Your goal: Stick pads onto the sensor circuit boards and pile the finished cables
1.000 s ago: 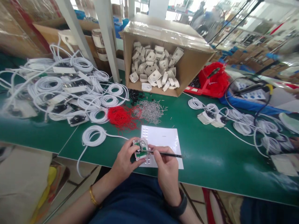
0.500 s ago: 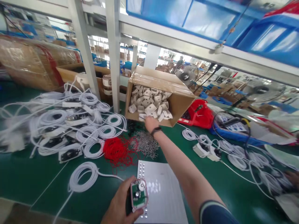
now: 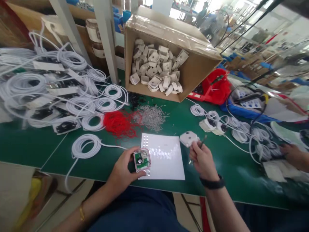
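My left hand (image 3: pixel 124 169) grips an open white housing (image 3: pixel 142 159) by its sides, over the left edge of a white sheet (image 3: pixel 166 161). Inside the housing a green circuit board shows, with a red cord around its rim. A white cable leads left from it to a coil (image 3: pixel 86 146). To the right of the sheet, my right hand (image 3: pixel 204 161) pinches a white plastic cover (image 3: pixel 189 138) at its corner. A thin dark tool (image 3: pixel 203 141), perhaps a screwdriver, also lies in that hand's grip.
A tilted cardboard box (image 3: pixel 205 64) of white covers stands behind. Before it lie loose screws (image 3: pixel 154 117) and red cords (image 3: pixel 118 124). Coiled white cables with housings (image 3: pixel 65 125) pile up at left. Another person's hand (image 3: pixel 294 156) is at far right, by more coils.
My right hand has come back from the cardboard box and now holds a white cover out to the right. The view has tilted downward. My left hand still holds the housing.
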Tool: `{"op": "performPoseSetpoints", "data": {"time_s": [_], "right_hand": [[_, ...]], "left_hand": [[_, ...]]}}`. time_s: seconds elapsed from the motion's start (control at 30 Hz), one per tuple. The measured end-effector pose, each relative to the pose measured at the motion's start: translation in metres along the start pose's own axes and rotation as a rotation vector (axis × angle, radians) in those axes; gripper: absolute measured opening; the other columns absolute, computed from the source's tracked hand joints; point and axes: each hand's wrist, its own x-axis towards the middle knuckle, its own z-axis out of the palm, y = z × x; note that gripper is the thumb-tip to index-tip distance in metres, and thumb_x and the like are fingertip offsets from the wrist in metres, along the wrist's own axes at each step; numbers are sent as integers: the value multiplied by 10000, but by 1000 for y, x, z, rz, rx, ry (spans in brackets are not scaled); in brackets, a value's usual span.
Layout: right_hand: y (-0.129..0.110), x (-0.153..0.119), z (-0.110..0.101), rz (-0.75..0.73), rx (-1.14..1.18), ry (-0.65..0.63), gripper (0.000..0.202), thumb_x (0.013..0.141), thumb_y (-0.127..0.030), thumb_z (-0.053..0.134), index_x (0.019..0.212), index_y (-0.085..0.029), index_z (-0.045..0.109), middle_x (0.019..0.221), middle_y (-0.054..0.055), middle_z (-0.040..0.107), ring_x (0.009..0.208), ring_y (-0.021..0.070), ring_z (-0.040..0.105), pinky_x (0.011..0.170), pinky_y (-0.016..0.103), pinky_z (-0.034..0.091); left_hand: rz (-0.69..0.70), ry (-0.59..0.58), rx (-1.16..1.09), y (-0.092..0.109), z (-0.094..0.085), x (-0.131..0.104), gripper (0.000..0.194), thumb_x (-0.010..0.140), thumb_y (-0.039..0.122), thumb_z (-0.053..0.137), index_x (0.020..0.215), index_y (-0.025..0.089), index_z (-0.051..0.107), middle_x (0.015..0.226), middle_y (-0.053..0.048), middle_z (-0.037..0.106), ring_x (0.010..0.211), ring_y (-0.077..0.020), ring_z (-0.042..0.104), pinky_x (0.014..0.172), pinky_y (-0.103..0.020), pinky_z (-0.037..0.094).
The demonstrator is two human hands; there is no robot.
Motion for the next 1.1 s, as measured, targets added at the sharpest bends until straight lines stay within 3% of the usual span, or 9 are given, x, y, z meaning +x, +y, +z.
{"op": "performPoseSetpoints", "data": {"time_s": [0.17, 0.3, 0.37, 0.53, 0.67, 0.77, 0.93, 1.0, 1.1], "right_hand": [[25, -37, -75, 5, -910, 108, 445, 697, -606, 620, 773, -167, 638, 620, 62, 563, 509, 193, 512, 434, 293, 379], [13, -27, -76, -301, -1336, -20, 769, 693, -510, 667, 1346, -181, 430, 1281, 177, 476, 883, 291, 611, 640, 365, 483], [5, -20, -66, -323, -1376, -181, 766, 696, -417, 680, 1378, -229, 389, 1328, 148, 438, 879, 263, 613, 677, 355, 480], [-17, -22, -33, -243, -906, -172, 517, 710, -468, 641, 1150, -204, 581, 978, 76, 595, 685, 172, 557, 557, 270, 425], [-18, -47, 18, 205, 57, -368, 509, 797, -615, 434, 1131, -244, 532, 730, -8, 573, 383, 60, 225, 347, 183, 166], [-3, -61, 63, 396, 338, -500, 419, 782, -572, 527, 1064, -263, 529, 664, -58, 525, 379, 34, 103, 351, 166, 95], [8, -69, 96, 143, 147, -592, 358, 849, -508, 509, 1107, -261, 514, 759, -33, 548, 450, 72, 372, 380, 171, 267], [2, -69, 94, -75, -37, -651, 357, 876, -476, 486, 1136, -232, 517, 933, 19, 584, 739, 150, 555, 606, 240, 462], [-7, -70, 88, -328, -237, -729, 353, 928, -412, 412, 1203, -201, 478, 1150, 62, 548, 1081, 211, 510, 956, 342, 393]], "left_hand": [[-8, 34, 5, -1, 2, 0, 704, 618, 267, 792, 1226, 227, 440, 1219, -80, 541, 1076, -236, 591, 936, -410, 512], [32, 49, 43, -1, 3, -4, 725, 650, 300, 772, 1262, 213, 393, 1229, -97, 526, 1047, -225, 603, 908, -384, 523], [91, 50, 139, 4, 0, -6, 695, 673, 323, 756, 1261, 216, 401, 1204, -92, 542, 995, -218, 617, 880, -376, 530], [436, 77, 435, 29, -12, -2, 582, 737, 341, 705, 1243, 213, 447, 1131, -83, 586, 1008, -234, 578, 894, -379, 485], [560, 52, 601, 46, -13, 0, 513, 764, 385, 678, 1214, 202, 514, 1075, -94, 586, 935, -237, 565, 839, -370, 475], [555, 6, 678, 53, -8, 0, 511, 733, 415, 705, 1168, 188, 559, 1035, -105, 575, 887, -242, 547, 801, -376, 480], [477, -36, 763, 56, -4, 3, 528, 697, 373, 748, 1153, 188, 556, 1011, -104, 562, 918, -257, 534, 808, -391, 483], [458, -57, 776, 56, -5, 4, 474, 703, 365, 743, 1107, 189, 568, 1018, -102, 563, 938, -262, 535, 821, -398, 479], [456, -49, 745, 54, -4, 6, 500, 693, 346, 752, 1112, 174, 540, 1024, -101, 578, 928, -266, 541, 828, -406, 475]]}}
